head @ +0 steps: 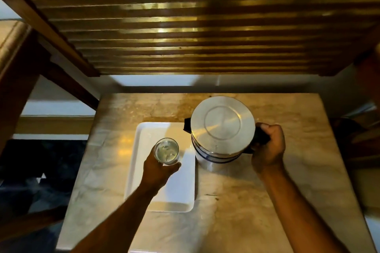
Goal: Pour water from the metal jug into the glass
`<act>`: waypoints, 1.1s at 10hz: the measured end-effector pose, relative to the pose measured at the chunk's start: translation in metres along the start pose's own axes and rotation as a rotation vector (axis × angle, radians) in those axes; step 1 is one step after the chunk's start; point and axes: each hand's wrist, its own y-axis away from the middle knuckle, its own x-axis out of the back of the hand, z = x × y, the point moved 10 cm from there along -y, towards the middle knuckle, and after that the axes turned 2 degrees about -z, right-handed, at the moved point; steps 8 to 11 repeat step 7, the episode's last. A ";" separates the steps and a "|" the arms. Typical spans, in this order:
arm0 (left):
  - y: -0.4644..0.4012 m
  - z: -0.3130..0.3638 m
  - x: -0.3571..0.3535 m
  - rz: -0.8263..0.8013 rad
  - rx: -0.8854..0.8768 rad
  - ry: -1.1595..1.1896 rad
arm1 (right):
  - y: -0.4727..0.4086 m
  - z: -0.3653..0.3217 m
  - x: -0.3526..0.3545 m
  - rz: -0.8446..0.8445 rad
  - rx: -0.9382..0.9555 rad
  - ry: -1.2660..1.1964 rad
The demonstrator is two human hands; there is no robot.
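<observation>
A clear glass (166, 151) with water in it is over the white tray (148, 135), gripped from below and the side by my left hand (159, 170). To its right the metal jug (223, 131) stands upright on the marble table, its round lid shut and a black spout pointing left toward the tray. My right hand (268, 147) is closed around the jug's black handle on its right side. Whether the glass rests on the tray or is held just above it, I cannot tell.
The marble table (287, 181) is small, with edges close on the left and right. A slatted wooden panel (195, 26) rises behind it. Dark wooden furniture (18, 80) stands to the left, and the floor at lower left is dark.
</observation>
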 end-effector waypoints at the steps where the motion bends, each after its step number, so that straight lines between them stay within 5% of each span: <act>1: -0.002 -0.005 -0.003 0.024 -0.007 0.016 | -0.003 0.003 -0.005 -0.062 0.034 0.022; 6: 0.006 -0.017 0.003 -0.002 -0.029 -0.166 | -0.013 0.015 0.011 -0.085 0.137 0.337; 11: 0.008 -0.003 0.020 -0.012 -0.083 -0.245 | -0.006 -0.004 0.007 -0.096 0.175 0.372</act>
